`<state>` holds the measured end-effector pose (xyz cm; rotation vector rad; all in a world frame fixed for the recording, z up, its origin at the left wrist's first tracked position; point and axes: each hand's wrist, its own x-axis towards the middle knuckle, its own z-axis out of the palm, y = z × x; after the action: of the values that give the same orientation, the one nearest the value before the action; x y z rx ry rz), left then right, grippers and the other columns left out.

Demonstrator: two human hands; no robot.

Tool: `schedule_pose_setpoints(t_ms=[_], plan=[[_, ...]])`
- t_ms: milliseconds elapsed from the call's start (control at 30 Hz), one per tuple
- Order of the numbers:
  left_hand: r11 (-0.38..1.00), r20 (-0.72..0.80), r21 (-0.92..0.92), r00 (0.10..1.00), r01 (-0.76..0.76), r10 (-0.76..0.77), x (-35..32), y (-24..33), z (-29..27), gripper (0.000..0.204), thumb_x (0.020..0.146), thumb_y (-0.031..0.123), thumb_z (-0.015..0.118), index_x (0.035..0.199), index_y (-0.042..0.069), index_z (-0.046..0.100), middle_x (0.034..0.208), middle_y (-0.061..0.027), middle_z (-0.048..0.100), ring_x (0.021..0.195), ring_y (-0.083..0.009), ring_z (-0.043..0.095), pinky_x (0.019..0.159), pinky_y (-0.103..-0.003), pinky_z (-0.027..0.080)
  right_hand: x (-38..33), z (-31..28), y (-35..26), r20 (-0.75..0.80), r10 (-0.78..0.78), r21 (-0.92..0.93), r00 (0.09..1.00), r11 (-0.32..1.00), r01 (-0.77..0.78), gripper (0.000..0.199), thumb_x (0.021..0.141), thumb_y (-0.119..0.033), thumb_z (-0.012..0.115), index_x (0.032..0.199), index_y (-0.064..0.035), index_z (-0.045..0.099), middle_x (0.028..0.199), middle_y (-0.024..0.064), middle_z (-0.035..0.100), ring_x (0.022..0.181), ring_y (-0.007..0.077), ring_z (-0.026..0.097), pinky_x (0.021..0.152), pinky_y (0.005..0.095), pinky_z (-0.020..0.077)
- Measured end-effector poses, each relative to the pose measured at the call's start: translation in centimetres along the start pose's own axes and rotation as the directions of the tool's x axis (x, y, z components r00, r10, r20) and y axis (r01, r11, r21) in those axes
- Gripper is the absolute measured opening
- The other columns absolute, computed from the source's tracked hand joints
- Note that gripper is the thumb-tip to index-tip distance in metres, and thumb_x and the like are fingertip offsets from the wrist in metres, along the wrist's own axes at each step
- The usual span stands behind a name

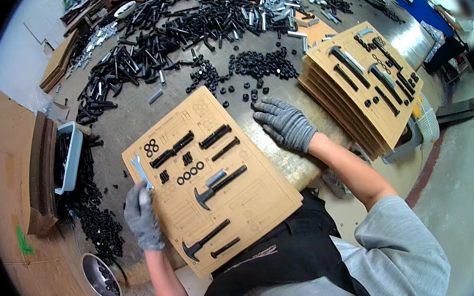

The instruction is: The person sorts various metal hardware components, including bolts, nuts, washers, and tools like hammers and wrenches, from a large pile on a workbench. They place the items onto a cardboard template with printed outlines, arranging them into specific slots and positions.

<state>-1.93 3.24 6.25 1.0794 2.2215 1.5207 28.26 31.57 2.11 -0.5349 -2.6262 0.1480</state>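
Cardboard sheet (270, 193), flat and rectangular

the board (256, 195) looks like matt brown cardboard, the wrench (141, 171) smooth, shiny metal, the hammer-shaped bolt (222, 185) dull black metal, the gloves (288, 126) ribbed knit cloth, the tabletop (128, 118) scuffed, glinting metal, the bin (73, 165) smooth plastic and the apron (295, 257) matt cloth.

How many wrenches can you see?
2: one wrench by the left hand on the near board, a second wrench atop the stack of boards at right. Others may be hidden.
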Motion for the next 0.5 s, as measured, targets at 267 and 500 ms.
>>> schedule_pose_setpoints(t_ms=[267, 500], plan=[[0.864, 0.617, 0.144, 0.726, -0.482, 0.302, 3.4, 11.2, 14.1, 0.034, 0.088, 0.025, 0.058, 0.117, 0.009, 0.063, 0.119, -0.0134, 0.062, 0.11, -0.0291, 0.059, 0.094, -0.038, 0.047, -4.9, -3.0, -0.2, 0.019, 0.048, 0.149, 0.999, 0.988, -0.051, 0.033, 0.088, -0.017, 0.055, 0.119, -0.0055, 0.061, 0.13, 0.0165, 0.055, 0.126, 0.0372, 0.046, 0.109, 0.0439, 0.0341], [0.626, 0.738, 0.392, 0.637, -0.674, 0.224, 6.1, 11.4, 22.9, 0.033, 0.083, 0.023, 0.061, 0.112, 0.007, 0.062, 0.112, -0.0146, 0.061, 0.106, -0.0321, 0.058, 0.092, -0.041, 0.046, -7.1, -3.4, 1.3, -0.16, 0.444, 0.414, 0.881, 0.841, -0.348, 0.027, 0.085, -0.009, 0.061, 0.111, -0.0052, 0.065, 0.112, 0.0159, 0.064, 0.104, 0.0317, 0.061, 0.094, 0.0399, 0.0473]])
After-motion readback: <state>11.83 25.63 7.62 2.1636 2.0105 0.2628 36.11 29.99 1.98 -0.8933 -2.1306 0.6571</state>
